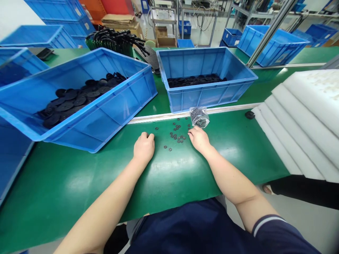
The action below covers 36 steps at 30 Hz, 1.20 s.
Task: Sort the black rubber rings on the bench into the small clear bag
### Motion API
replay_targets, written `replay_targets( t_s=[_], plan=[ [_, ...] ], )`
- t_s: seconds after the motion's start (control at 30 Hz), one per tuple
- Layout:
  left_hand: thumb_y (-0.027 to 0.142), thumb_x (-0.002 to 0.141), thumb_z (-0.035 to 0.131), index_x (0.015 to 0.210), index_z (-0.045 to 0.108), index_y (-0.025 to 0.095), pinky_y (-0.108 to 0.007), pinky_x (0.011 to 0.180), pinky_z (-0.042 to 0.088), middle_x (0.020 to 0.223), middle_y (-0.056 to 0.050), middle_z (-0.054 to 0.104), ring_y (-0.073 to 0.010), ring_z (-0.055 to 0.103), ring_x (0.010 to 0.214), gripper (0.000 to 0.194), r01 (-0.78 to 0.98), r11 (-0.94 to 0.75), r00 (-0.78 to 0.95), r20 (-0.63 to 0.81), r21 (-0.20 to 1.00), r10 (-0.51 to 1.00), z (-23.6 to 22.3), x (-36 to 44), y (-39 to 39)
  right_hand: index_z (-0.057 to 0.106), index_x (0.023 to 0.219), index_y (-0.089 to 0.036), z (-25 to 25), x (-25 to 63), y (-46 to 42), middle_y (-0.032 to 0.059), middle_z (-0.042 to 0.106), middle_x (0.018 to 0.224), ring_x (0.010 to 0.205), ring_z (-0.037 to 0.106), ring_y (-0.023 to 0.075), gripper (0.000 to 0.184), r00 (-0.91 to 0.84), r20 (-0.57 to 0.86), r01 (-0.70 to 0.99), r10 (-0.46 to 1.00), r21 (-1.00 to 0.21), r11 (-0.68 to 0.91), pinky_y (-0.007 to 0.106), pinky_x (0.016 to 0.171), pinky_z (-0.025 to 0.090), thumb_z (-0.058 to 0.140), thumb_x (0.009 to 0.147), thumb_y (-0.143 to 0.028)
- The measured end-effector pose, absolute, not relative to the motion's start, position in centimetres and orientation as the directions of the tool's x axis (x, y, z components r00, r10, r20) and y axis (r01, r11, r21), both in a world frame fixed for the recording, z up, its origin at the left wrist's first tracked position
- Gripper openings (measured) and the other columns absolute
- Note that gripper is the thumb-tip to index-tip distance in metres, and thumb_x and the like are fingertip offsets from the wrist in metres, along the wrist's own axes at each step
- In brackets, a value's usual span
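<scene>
Several small dark rings (pixel 175 137) lie scattered on the green tabletop (pixel 164 176) between my hands. My left hand (pixel 143 147) is curled closed on the table to the left of the rings; whatever is inside it, if anything, is hidden. My right hand (pixel 199 138) rests at their right side with its fingers pinched together, and a dark ring sits by the fingertips. I cannot make out what the pinch holds. Just beyond the right hand is a clear plastic bag (pixel 200 117) with more small dark parts in it.
Behind my hands stand two blue crates, one at left (pixel 127 100) and one at centre (pixel 209 96), both holding black discs. White foam sheets (pixel 304 116) are stacked at right, beside a small black part (pixel 249 114). A pale rail (pixel 159 118) crosses the table.
</scene>
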<state>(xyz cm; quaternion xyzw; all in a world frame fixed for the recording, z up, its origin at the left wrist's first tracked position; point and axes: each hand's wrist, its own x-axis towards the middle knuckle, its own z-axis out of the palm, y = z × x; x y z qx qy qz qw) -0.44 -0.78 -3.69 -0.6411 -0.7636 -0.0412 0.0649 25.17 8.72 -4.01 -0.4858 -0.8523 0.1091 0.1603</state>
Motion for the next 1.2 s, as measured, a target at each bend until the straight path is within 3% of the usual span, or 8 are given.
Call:
replay_targets(
  t_s=[0.2, 0.3, 0.4, 0.53, 0.63, 0.77, 1.07, 1.2],
  plan=[
    [0.006, 0.091, 0.033, 0.108, 0.068, 0.006, -0.041, 0.07, 0.046, 0.099, -0.023, 0.06, -0.0339, 0.058, 0.091, 0.039, 0.988, 0.067, -0.062, 0.041, -0.142, 0.997, -2.6, 0.6, -1.1, 0.074, 0.104, -0.018, -3.9, 26.5, 8.4, 0.0108, 0.068, 0.102, 0.097, 0.061, 0.0235, 0.023, -0.452, 0.196, 0.788, 0.87, -0.369, 0.493, 0.034, 0.087, 0.049, 0.053, 0.097, -0.023],
    [0.008, 0.092, 0.031, 0.125, 0.061, -0.001, -0.044, 0.073, 0.047, 0.105, -0.026, 0.061, -0.0366, 0.057, 0.098, 0.045, 0.987, 0.086, -0.079, 0.054, -0.137, 0.995, -2.6, 1.1, -1.8, 0.075, 0.104, -0.019, -3.7, 26.6, 8.3, 0.0099, 0.068, 0.102, 0.097, 0.062, 0.0229, 0.021, -0.449, 0.192, 0.776, 0.873, -0.4, 0.488, 0.033, 0.087, 0.049, 0.056, 0.095, -0.023],
    [0.017, 0.096, 0.034, 0.132, 0.057, 0.0, -0.047, 0.081, 0.047, 0.117, -0.027, 0.061, -0.0379, 0.055, 0.107, 0.046, 0.99, 0.124, -0.116, 0.096, -0.072, 0.989, -2.9, 1.2, -2.5, 0.075, 0.099, -0.02, -3.5, 26.2, 8.4, 0.0089, 0.068, 0.101, 0.096, 0.062, 0.0224, 0.019, -0.429, 0.165, 0.785, 0.888, -0.418, 0.457, 0.032, 0.085, 0.049, 0.057, 0.094, -0.022],
    [0.032, 0.097, 0.041, 0.132, 0.06, 0.009, -0.051, 0.093, 0.044, 0.136, -0.024, 0.055, -0.0382, 0.049, 0.121, 0.046, 0.985, 0.135, -0.156, 0.218, 0.112, 0.963, -3.7, 0.5, -3.4, 0.074, 0.095, -0.019, -3.4, 26.3, 8.8, 0.0078, 0.069, 0.097, 0.092, 0.063, 0.0214, 0.015, -0.384, 0.155, 0.778, 0.91, -0.476, 0.409, 0.032, 0.082, 0.05, 0.06, 0.089, -0.02],
    [0.034, 0.096, 0.045, 0.126, 0.065, 0.014, -0.052, 0.097, 0.043, 0.135, -0.022, 0.057, -0.0367, 0.049, 0.123, 0.041, 0.966, 0.127, -0.191, 0.289, 0.225, 0.938, -4.3, 0.0, -3.9, 0.074, 0.089, -0.018, -3.4, 27.3, 8.4, 0.0047, 0.068, 0.087, 0.081, 0.064, 0.018, 0.012, -0.389, 0.158, 0.69, 0.908, -0.603, 0.4, 0.03, 0.079, 0.05, 0.063, 0.084, -0.017],
    [0.036, 0.096, 0.048, 0.119, 0.068, 0.016, -0.05, 0.098, 0.043, 0.132, -0.019, 0.061, -0.0346, 0.052, 0.122, 0.036, 0.957, 0.045, -0.146, 0.344, 0.287, 0.927, -4.8, -0.2, -4.2, 0.073, 0.087, -0.018, -3.3, 28.7, 7.3, 0.0022, 0.066, 0.081, 0.07, 0.062, 0.0148, 0.009, -0.429, 0.151, 0.573, 0.891, -0.717, 0.397, 0.028, 0.072, 0.05, 0.066, 0.082, -0.019],
    [0.037, 0.097, 0.05, 0.119, 0.067, 0.016, -0.049, 0.099, 0.045, 0.128, -0.017, 0.065, -0.0328, 0.056, 0.119, 0.035, 0.945, -0.105, -0.015, 0.36, 0.311, 0.933, -4.3, 0.2, -4.8, 0.075, 0.088, -0.021, -3.7, 28.3, 6.9, 0.0039, 0.07, 0.086, 0.082, 0.065, 0.0183, 0.013, -0.462, 0.191, 0.66, 0.866, -0.577, 0.48, 0.029, 0.078, 0.05, 0.064, 0.086, -0.016],
    [0.036, 0.097, 0.05, 0.125, 0.064, 0.014, -0.05, 0.101, 0.046, 0.132, -0.018, 0.063, -0.0337, 0.056, 0.121, 0.038, 0.93, -0.197, 0.084, 0.343, 0.309, 0.936, -4.7, 1.5, -5.3, 0.075, 0.088, -0.019, -2.6, 27.0, 5.7, 0.0099, 0.069, 0.092, 0.088, 0.063, 0.0228, 0.021, -0.501, 0.103, 0.803, 0.859, -0.314, 0.506, 0.032, 0.075, 0.048, 0.054, 0.092, -0.014]
  ],
)
